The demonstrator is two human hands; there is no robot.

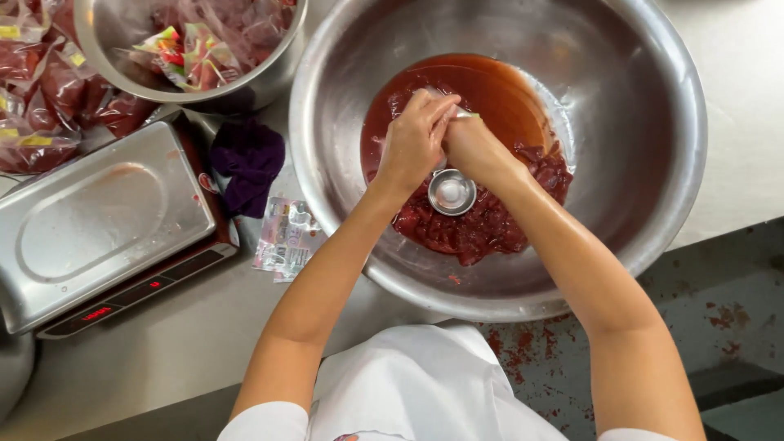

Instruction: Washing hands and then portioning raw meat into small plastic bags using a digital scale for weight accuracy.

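Two steel bowls stand on the counter (735, 122): the big bowl (653, 122) with red sauce and meat chunks (482, 229), and a smaller bowl (269, 77) of packets. One scale (98, 220) sits beside them. One small steel cup (452, 192) lies just below both hands. The left hand (412, 139) and right hand (474, 147) press together over the sauce, wrists bent down; each grip looks closed, on what I cannot tell.

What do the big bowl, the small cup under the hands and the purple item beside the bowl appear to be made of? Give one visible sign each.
Big bowl: likely stainless steel, brushed grey sheen. Small cup: polished metal, bright reflections. Purple item: seemingly cloth, soft matte crumpled folds.
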